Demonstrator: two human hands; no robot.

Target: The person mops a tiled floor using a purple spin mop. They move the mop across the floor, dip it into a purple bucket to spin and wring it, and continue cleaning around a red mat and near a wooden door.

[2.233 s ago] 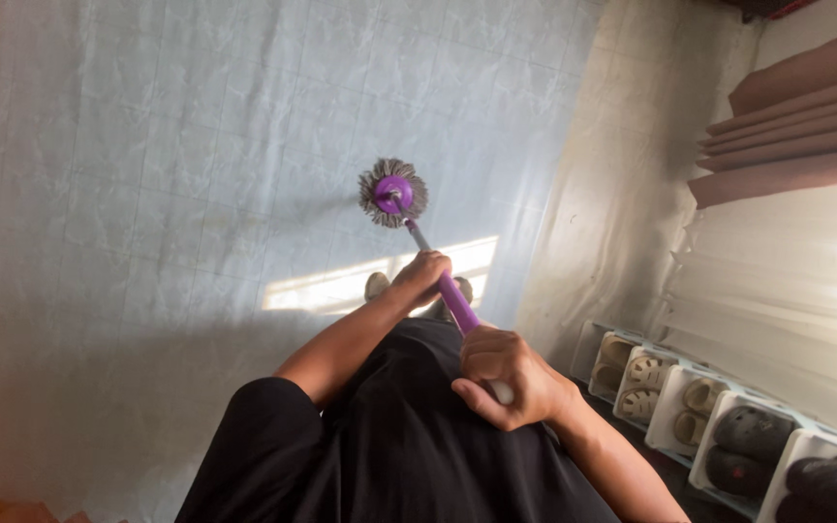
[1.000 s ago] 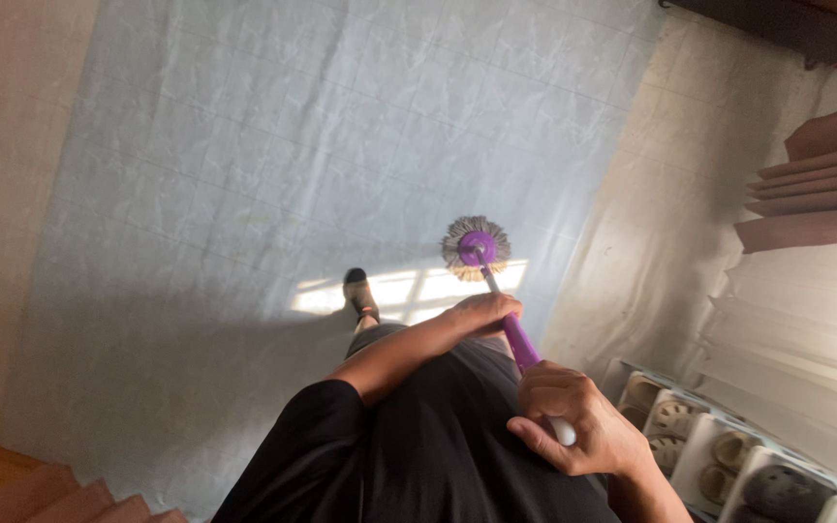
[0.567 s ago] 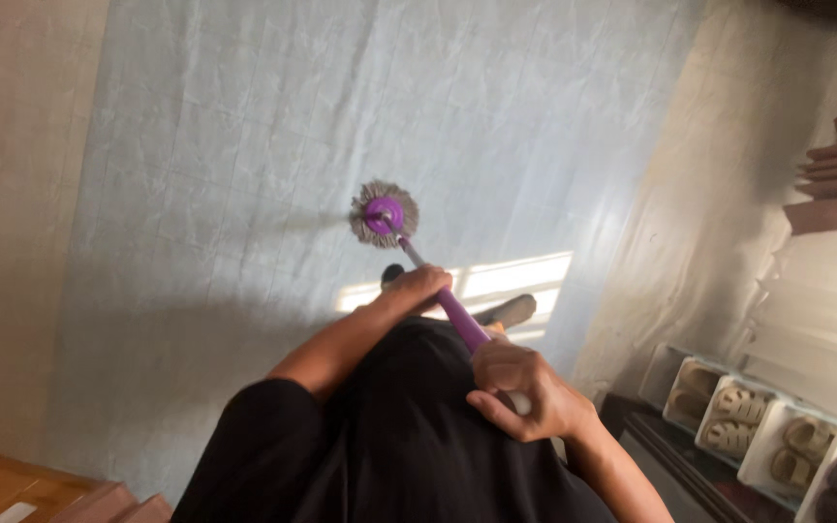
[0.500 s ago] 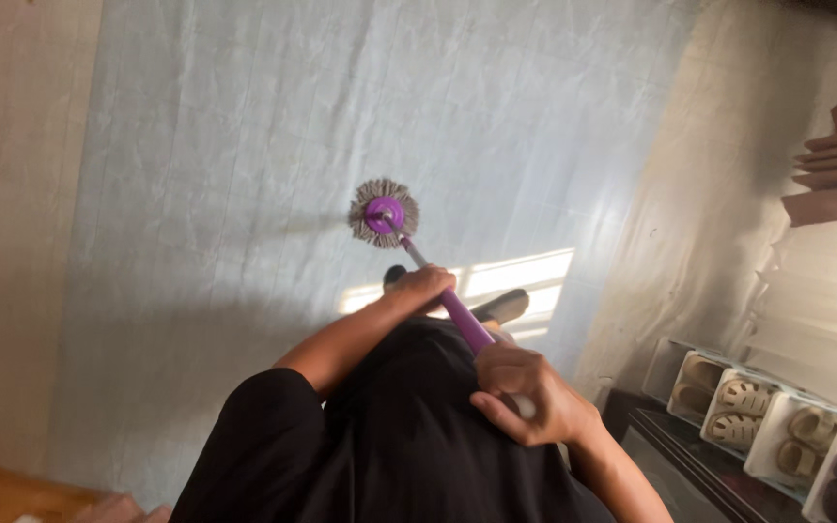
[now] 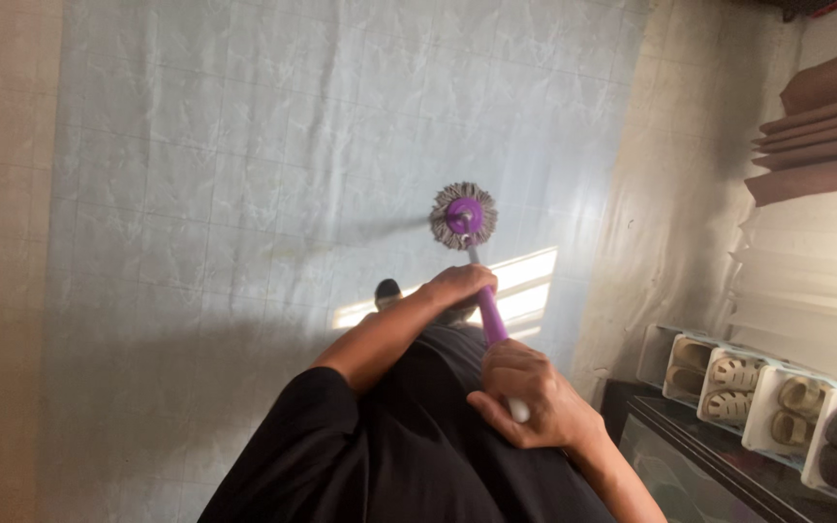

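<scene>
Two hands clasp a purple mop: left hand [image 5: 459, 287] low on the handle [image 5: 491, 324], right hand [image 5: 525, 407] closed near its top, mop head [image 5: 463, 216] on the tiled floor [image 5: 196, 194]. A wide swing risks striking the shoe rack [image 5: 758, 407] nearby.

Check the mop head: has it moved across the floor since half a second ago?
Yes. The mop head has swung toward the shoe rack side: half a second ago it lay left of the sunlit patch on the floor, now it sits above it.
</scene>
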